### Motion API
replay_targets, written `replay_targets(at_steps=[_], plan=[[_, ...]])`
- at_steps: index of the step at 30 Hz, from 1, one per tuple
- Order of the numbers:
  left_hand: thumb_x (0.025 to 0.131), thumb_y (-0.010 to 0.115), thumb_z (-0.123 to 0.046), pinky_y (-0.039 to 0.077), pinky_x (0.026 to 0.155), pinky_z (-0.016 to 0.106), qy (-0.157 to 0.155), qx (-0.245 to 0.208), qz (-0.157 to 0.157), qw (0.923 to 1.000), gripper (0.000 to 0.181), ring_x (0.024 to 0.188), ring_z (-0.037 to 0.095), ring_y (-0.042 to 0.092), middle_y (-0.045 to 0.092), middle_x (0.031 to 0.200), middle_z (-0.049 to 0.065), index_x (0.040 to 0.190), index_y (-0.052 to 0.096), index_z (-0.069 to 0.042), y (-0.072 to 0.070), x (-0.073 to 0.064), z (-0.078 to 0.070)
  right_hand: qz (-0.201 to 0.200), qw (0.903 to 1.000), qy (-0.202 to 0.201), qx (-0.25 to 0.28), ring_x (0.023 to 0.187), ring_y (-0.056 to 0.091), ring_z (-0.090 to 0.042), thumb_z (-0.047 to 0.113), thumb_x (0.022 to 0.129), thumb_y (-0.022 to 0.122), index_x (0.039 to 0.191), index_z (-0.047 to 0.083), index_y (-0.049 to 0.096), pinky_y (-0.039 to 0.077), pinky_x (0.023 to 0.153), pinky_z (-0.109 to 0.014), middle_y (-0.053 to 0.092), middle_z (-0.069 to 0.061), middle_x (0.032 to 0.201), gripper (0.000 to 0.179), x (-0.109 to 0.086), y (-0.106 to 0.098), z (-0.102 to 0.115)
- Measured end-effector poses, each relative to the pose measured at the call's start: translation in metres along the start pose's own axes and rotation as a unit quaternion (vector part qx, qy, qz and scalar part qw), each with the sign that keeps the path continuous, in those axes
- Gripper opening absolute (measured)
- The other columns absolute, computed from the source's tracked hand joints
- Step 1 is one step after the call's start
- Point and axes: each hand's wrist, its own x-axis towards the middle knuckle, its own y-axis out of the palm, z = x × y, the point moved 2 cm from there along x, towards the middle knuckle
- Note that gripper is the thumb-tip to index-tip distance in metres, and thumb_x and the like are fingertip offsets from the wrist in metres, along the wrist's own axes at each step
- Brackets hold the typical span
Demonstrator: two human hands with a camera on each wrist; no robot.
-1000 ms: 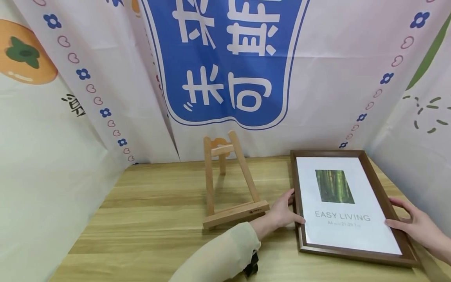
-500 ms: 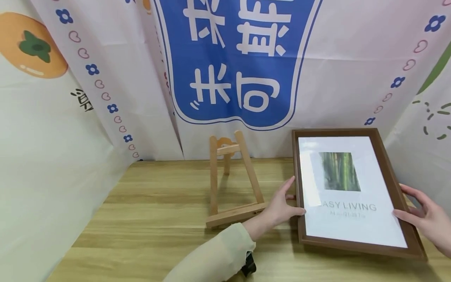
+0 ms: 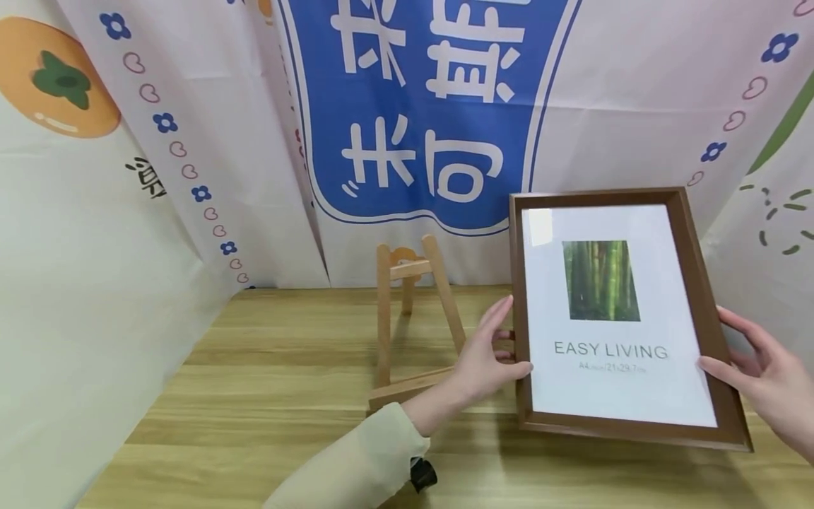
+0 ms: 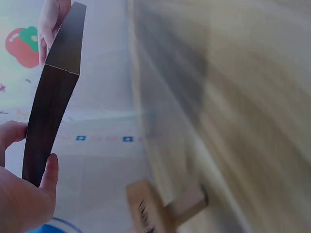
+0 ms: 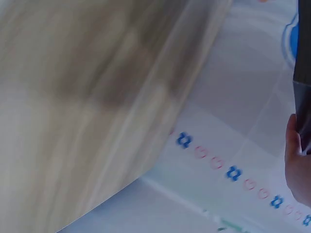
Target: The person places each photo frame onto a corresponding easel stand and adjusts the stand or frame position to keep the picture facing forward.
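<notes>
A brown picture frame [image 3: 694, 297] with a white sheet reading "EASY LIVING" and a green bamboo picture is held up off the table, top edge tilted back. My left hand [image 3: 480, 357] grips its left side, thumb on the front and fingers behind. On the opposite side my right hand [image 3: 766, 378] grips it the same way. In the left wrist view the dark edge of the picture frame [image 4: 48, 111] sits between thumb and fingers. Left of it stands a small wooden tabletop easel [image 3: 384, 318], its front ledge partly hidden behind my left forearm.
The wood-grain table [image 3: 254, 382] spreads below. Behind it hangs a white printed cloth [image 3: 254, 177] with a blue sign, and more cloth closes off both sides. A black strap [image 3: 422, 475] shows at my left sleeve [image 3: 356, 459].
Both hands have lifted the picture frame from the table. It has risen, come more upright and, most recently, shifted left toward the easel. The easel stays in place.
</notes>
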Motion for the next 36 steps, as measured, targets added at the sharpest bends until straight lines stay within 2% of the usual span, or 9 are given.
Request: replay_targets(at_steps=[6, 7, 11, 14, 18, 23, 29, 31, 36], plan=[[0.078, 0.074, 0.011, 0.052, 0.088, 0.024, 0.072, 0.031, -0.011, 0.9968, 0.098, 0.115, 0.019, 0.052, 0.020, 0.158, -0.002, 0.156, 0.022, -0.019, -0.029, -0.014, -0.015, -0.015, 0.9994, -0.013, 0.029, 0.098, 0.053, 0.015, -0.016, 0.086, 0.062, 0.152, 0.017, 0.032, 0.050, 0.068, -0.008, 0.042, 0.012, 0.134, 0.080, 0.011, 0.019, 0.026], [0.078, 0.073, 0.010, 0.052, 0.088, 0.024, 0.083, 0.035, -0.009, 0.9959, 0.098, 0.115, 0.019, 0.053, 0.019, 0.158, -0.002, 0.156, 0.021, -0.019, -0.033, -0.015, -0.017, -0.017, 0.9981, -0.019, 0.055, 0.099, 0.054, 0.013, -0.018, 0.085, 0.062, 0.151, 0.015, 0.033, 0.050, 0.069, -0.008, 0.043, 0.011, 0.134, 0.080, 0.012, 0.022, 0.029], [0.078, 0.072, 0.011, 0.053, 0.088, 0.026, 0.105, 0.057, -0.022, 0.9926, 0.097, 0.114, 0.021, 0.053, 0.018, 0.159, 0.002, 0.156, 0.021, -0.018, -0.049, -0.022, -0.022, -0.013, 0.9845, -0.054, 0.166, 0.104, 0.057, 0.006, -0.025, 0.082, 0.059, 0.148, 0.011, 0.039, 0.051, 0.074, -0.010, 0.045, 0.005, 0.136, 0.077, 0.017, 0.039, 0.042], [0.078, 0.072, 0.010, 0.053, 0.089, 0.027, 0.110, 0.080, -0.042, 0.9898, 0.098, 0.117, 0.022, 0.050, 0.019, 0.159, -0.002, 0.156, 0.021, -0.021, -0.063, -0.029, -0.025, 0.003, 0.9658, -0.084, 0.245, 0.107, 0.059, -0.003, -0.029, 0.081, 0.055, 0.146, 0.006, 0.041, 0.052, 0.077, -0.012, 0.045, 0.000, 0.137, 0.075, 0.024, 0.054, 0.051], [0.078, 0.072, 0.011, 0.053, 0.089, 0.028, 0.129, 0.099, -0.063, 0.9847, 0.099, 0.123, 0.022, 0.047, 0.018, 0.159, -0.006, 0.156, 0.021, -0.023, -0.079, -0.040, -0.029, 0.015, 0.9547, -0.125, 0.270, 0.106, 0.059, -0.009, -0.031, 0.081, 0.052, 0.145, 0.001, 0.039, 0.052, 0.079, -0.014, 0.045, -0.005, 0.137, 0.074, 0.034, 0.073, 0.063], [0.076, 0.071, 0.016, 0.053, 0.088, 0.030, 0.168, 0.112, -0.097, 0.9745, 0.100, 0.123, 0.026, 0.048, 0.019, 0.160, -0.002, 0.156, 0.022, -0.017, -0.099, -0.057, -0.027, 0.016, 0.9438, -0.173, 0.281, 0.104, 0.059, -0.013, -0.037, 0.076, 0.049, 0.144, -0.005, 0.037, 0.052, 0.082, -0.016, 0.045, -0.009, 0.135, 0.075, 0.041, 0.100, 0.075], [0.073, 0.071, 0.019, 0.057, 0.082, 0.037, 0.208, 0.134, -0.138, 0.9591, 0.097, 0.115, 0.032, 0.051, 0.021, 0.159, 0.008, 0.154, 0.025, -0.008, -0.126, -0.082, -0.018, 0.020, 0.9489, -0.176, 0.261, 0.107, 0.059, -0.014, -0.036, 0.075, 0.052, 0.143, -0.006, 0.037, 0.053, 0.084, -0.019, 0.046, -0.010, 0.135, 0.075, 0.050, 0.136, 0.088], [0.073, 0.071, 0.021, 0.057, 0.082, 0.038, 0.209, 0.145, -0.147, 0.9559, 0.096, 0.114, 0.034, 0.052, 0.021, 0.158, 0.012, 0.153, 0.025, -0.004, -0.133, -0.088, -0.022, 0.021, 0.9477, -0.178, 0.264, 0.108, 0.059, -0.014, -0.034, 0.076, 0.053, 0.143, -0.006, 0.037, 0.053, 0.084, -0.020, 0.047, -0.010, 0.135, 0.074, 0.053, 0.146, 0.091], [0.074, 0.070, 0.022, 0.055, 0.086, 0.038, 0.202, 0.165, -0.165, 0.9510, 0.097, 0.118, 0.033, 0.050, 0.021, 0.158, 0.009, 0.154, 0.024, -0.008, -0.152, -0.096, -0.022, 0.020, 0.9413, -0.192, 0.277, 0.108, 0.059, -0.015, -0.033, 0.077, 0.054, 0.143, -0.007, 0.036, 0.053, 0.084, -0.021, 0.046, -0.010, 0.134, 0.073, 0.063, 0.170, 0.098]])
